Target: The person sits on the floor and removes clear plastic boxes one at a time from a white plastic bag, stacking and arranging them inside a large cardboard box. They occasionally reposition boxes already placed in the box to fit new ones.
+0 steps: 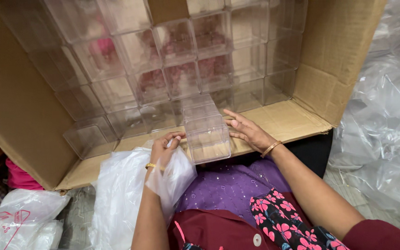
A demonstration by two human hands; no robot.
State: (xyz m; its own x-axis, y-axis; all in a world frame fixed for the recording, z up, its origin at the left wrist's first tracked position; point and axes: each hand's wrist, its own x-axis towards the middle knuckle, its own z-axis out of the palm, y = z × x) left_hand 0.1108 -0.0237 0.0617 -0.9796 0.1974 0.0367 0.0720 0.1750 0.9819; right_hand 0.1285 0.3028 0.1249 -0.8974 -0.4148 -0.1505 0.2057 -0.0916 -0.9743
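Observation:
A short stack of clear plastic boxes (205, 128) sticks out of the rows of clear boxes (163, 69) packed in a large cardboard carton (334, 51) lying on its side. My right hand (246, 130) lies flat against the right side of that stack, fingers spread. My left hand (164, 149) touches the stack's left side with its fingertips while pinching a thin clear plastic bag (126, 194) that drapes down over my wrist and lap.
The carton's lower flap (288, 121) lies flat under the stack. Crumpled clear plastic sheeting (385, 120) fills the right side. White plastic bags (19, 222) and a pink cloth (19, 178) lie at the lower left. Purple and floral fabric covers my lap.

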